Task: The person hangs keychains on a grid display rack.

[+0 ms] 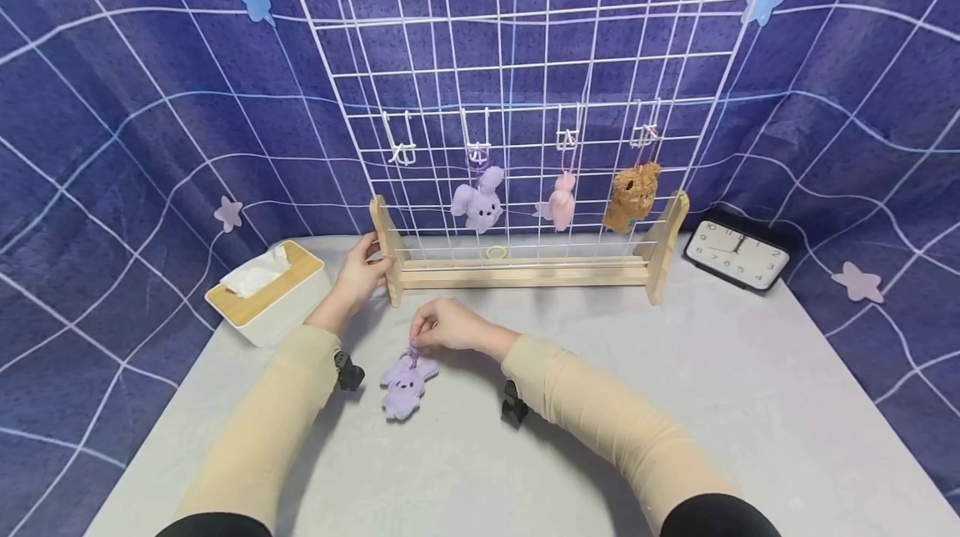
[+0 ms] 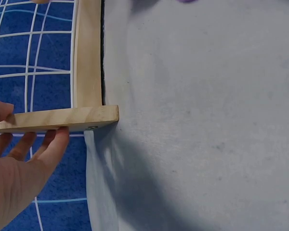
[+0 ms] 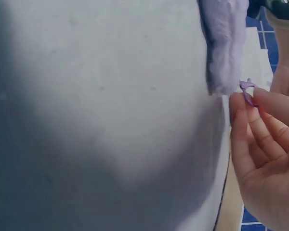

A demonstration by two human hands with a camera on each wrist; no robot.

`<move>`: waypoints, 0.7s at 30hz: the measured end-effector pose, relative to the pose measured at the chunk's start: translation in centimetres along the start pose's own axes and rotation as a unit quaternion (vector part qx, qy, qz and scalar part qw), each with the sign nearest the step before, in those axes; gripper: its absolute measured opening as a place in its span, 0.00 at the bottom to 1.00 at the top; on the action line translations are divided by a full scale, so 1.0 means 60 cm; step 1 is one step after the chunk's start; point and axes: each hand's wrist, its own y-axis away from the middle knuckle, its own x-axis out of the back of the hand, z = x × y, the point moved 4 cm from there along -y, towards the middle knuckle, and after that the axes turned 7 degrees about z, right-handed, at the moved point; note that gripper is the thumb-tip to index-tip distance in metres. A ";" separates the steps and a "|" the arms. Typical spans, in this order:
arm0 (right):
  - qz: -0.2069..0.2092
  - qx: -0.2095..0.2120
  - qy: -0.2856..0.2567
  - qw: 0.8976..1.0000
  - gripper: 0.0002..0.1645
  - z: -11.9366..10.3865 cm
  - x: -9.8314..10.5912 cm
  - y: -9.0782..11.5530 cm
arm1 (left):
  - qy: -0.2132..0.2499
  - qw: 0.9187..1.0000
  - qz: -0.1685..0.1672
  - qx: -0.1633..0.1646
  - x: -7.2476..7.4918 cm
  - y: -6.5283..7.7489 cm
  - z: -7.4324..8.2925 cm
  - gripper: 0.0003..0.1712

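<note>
My left hand (image 1: 360, 272) holds the left wooden end piece (image 1: 387, 249) of a display stand; in the left wrist view the thumb lies on one side of the board (image 2: 82, 118) and the fingers on the other. Between thumb and fingertips, my right hand (image 1: 453, 325) pinches the purple loop (image 3: 247, 89) of a lilac plush bunny keychain (image 1: 403, 389). The bunny hangs just in front of the stand, over the tabletop. On the white wire grid (image 1: 525, 45) hang another lilac plush bunny (image 1: 480, 205), a pink plush (image 1: 562, 202) and a brown plush bear (image 1: 632, 197).
An empty white hook (image 1: 402, 153) is at the grid's left. A tissue box (image 1: 288, 303) stands left of the stand, a clock (image 1: 738, 253) to its right. A small yellow ring (image 1: 497, 252) lies near the stand's wooden base bar (image 1: 525, 277). Blue patterned cloth (image 1: 135, 103) hangs behind.
</note>
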 end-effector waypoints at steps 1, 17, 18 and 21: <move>0.000 0.001 -0.017 1.000 0.02 -0.003 0.002 0.000 | -0.001 1.000 0.000 -0.001 0.000 0.000 0.001 0.36; 0.011 0.060 -0.026 0.998 0.03 -0.104 0.073 -0.001 | -0.007 1.000 -0.008 -0.005 0.002 0.006 0.016 0.35; 0.008 0.061 -0.031 0.998 0.03 -0.109 0.076 -0.002 | -0.008 1.000 -0.009 -0.002 0.001 0.009 0.021 0.35; 0.009 0.073 -0.028 0.997 0.02 -0.122 0.085 -0.005 | -0.002 1.000 -0.014 0.009 0.001 0.022 0.036 0.34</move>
